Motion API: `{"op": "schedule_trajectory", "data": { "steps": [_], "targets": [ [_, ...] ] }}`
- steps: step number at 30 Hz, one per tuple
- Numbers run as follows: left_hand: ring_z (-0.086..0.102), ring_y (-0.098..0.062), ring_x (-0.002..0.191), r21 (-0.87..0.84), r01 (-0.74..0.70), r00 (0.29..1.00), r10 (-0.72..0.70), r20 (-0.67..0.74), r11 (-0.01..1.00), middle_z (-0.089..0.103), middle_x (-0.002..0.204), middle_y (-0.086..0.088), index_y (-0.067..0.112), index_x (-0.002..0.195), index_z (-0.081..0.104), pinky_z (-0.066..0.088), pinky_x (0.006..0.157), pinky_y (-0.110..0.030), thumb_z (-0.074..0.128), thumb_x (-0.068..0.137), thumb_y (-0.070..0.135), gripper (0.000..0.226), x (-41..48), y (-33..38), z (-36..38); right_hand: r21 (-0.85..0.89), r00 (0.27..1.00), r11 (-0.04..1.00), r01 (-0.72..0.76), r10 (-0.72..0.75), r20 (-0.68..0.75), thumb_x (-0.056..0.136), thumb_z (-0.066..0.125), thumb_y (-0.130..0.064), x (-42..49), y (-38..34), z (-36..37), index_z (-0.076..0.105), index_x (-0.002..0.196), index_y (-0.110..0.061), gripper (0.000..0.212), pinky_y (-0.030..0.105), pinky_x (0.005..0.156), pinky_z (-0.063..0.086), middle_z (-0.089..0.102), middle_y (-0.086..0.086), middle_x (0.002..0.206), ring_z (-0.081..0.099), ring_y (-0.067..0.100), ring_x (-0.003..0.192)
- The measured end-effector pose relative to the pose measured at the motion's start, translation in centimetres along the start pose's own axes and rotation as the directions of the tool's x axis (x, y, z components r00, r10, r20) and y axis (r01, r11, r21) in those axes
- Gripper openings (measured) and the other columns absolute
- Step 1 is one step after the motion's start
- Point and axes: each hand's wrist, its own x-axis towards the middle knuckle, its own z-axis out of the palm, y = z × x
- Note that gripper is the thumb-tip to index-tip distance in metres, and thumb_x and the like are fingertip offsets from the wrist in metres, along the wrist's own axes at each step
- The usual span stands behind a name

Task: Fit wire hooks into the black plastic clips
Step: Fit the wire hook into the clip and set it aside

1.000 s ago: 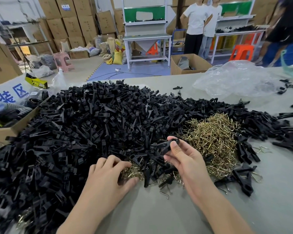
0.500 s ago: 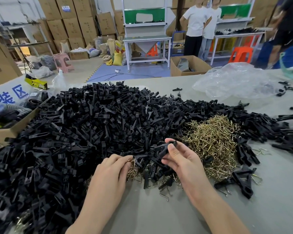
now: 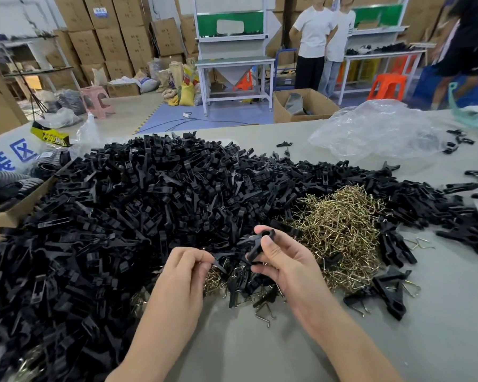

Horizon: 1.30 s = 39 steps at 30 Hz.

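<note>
Black plastic, 1 clip (image 3: 260, 245) pinched in my right hand (image 3: 284, 266), just left of the wire hook heap (image 3: 340, 230). My left hand (image 3: 186, 274) curls beside it; whether it holds a hook I cannot tell. A few hooked clips (image 3: 389, 292) lie right of the heap; the huge clip pile (image 3: 122, 216) left of it waits.

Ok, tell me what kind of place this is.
Most likely a small factory or packing workshop doing hand assembly. A huge heap of black plastic clips and a pile of wire hooks lie loose on the table, and stacked cardboard boxes line the back wall near metal workbenches.
</note>
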Motion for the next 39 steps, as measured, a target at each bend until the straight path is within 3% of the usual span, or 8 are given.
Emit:
{"op": "schedule_trajectory", "data": {
  "steps": [3, 6, 8, 13, 20, 27, 33, 39],
  "targets": [
    [0.04, 0.008, 0.12, 0.037, -0.032, 0.999, 0.031, 0.027, 0.999, 0.045, 0.121, 0.026, 0.035, 0.095, 0.058, 0.037, 0.086, -0.011, 0.044, 0.096, 0.039, 0.015, -0.1, 0.2, 0.1, -0.006, 1.0, 1.0, -0.002, 0.002, 0.005, 0.085, 0.066, -0.03, 0.0, 0.0, 0.0, 0.077, 0.107, -0.026, 0.025, 0.029, 0.08, 0.057, 0.074, 0.009, 0.105, 0.07, 0.019, 0.091],
    [0.055, -0.001, 0.098, -0.108, 0.041, 0.999, -0.044, -0.021, 0.993, 0.057, 0.107, 0.028, 0.043, 0.096, 0.056, 0.043, 0.078, -0.015, 0.043, 0.094, 0.045, 0.014, -0.1, 0.5, -0.3, -0.007, 1.0, 1.0, -0.005, 0.005, 0.005, 0.085, 0.066, -0.031, 0.0, -0.1, 0.0, 0.077, 0.108, -0.026, 0.026, 0.029, 0.08, 0.057, 0.073, 0.009, 0.106, 0.07, 0.019, 0.09],
    [0.062, -0.008, 0.08, -0.301, 0.152, 0.985, -0.171, -0.038, 0.941, 0.069, 0.096, 0.02, 0.043, 0.096, 0.06, 0.049, 0.069, -0.023, 0.05, 0.098, 0.037, 0.012, 0.1, 0.7, -0.2, 0.0, 1.0, 1.0, -0.009, 0.009, 0.013, 0.084, 0.067, -0.032, 0.0, -0.2, 0.0, 0.077, 0.107, -0.026, 0.026, 0.029, 0.08, 0.057, 0.073, 0.012, 0.107, 0.069, 0.02, 0.092],
    [0.07, -0.014, 0.078, -0.604, 0.285, 0.939, -0.345, 0.018, 0.745, 0.075, 0.089, -0.001, 0.029, 0.092, 0.071, 0.058, 0.07, -0.023, 0.057, 0.099, 0.015, 0.02, 0.6, 1.1, -0.3, 0.043, 0.992, 0.998, -0.041, 0.035, 0.125, 0.091, 0.069, -0.029, -0.1, 0.0, 0.0, 0.076, 0.11, -0.021, 0.022, 0.032, 0.086, 0.057, 0.073, 0.01, 0.111, 0.068, 0.022, 0.101],
    [0.074, -0.018, 0.09, -0.756, 0.381, 0.896, -0.415, 0.16, 0.532, 0.077, 0.098, -0.007, 0.02, 0.109, 0.073, 0.056, 0.067, -0.016, 0.067, 0.087, 0.015, 0.024, 0.7, 1.6, 0.0, -0.045, 0.929, 0.995, -0.087, 0.097, 0.357, 0.101, 0.058, -0.026, -0.5, 0.6, 0.2, 0.067, 0.124, -0.01, 0.03, 0.046, 0.104, 0.051, 0.066, 0.013, 0.131, 0.061, 0.029, 0.125],
    [0.072, -0.007, 0.09, -0.66, 0.37, 0.914, -0.385, 0.13, 0.654, 0.077, 0.097, 0.004, 0.039, 0.099, 0.074, 0.05, 0.083, -0.027, 0.068, 0.079, 0.045, 0.021, 0.2, 1.2, 0.0, -0.118, 0.931, 0.993, -0.026, 0.067, 0.358, 0.102, 0.058, -0.028, -0.4, 0.9, 0.1, 0.069, 0.122, -0.015, 0.026, 0.041, 0.101, 0.051, 0.067, 0.006, 0.129, 0.064, 0.016, 0.118],
    [0.074, -0.018, 0.077, -0.684, 0.346, 0.923, -0.365, 0.124, 0.642, 0.075, 0.091, 0.002, 0.04, 0.095, 0.07, 0.057, 0.069, -0.025, 0.066, 0.092, 0.026, 0.016, 0.2, 1.3, 0.2, -0.181, 0.934, 0.982, 0.046, 0.022, 0.355, 0.1, 0.059, -0.036, -0.4, 1.0, 0.1, 0.067, 0.125, -0.019, 0.031, 0.059, 0.11, 0.041, 0.066, 0.004, 0.133, 0.062, 0.027, 0.124],
    [0.066, -0.01, 0.071, -0.286, 0.136, 0.991, -0.132, 0.034, 0.949, 0.069, 0.086, 0.017, 0.049, 0.109, 0.062, 0.049, 0.059, -0.016, 0.057, 0.096, 0.029, 0.024, -0.4, 1.9, 0.2, -0.052, 0.935, 0.999, 0.014, 0.005, 0.355, 0.098, 0.062, -0.031, -0.3, 0.8, 0.1, 0.068, 0.123, -0.012, 0.032, 0.055, 0.111, 0.042, 0.066, 0.011, 0.132, 0.059, 0.028, 0.127]
  ]
}}
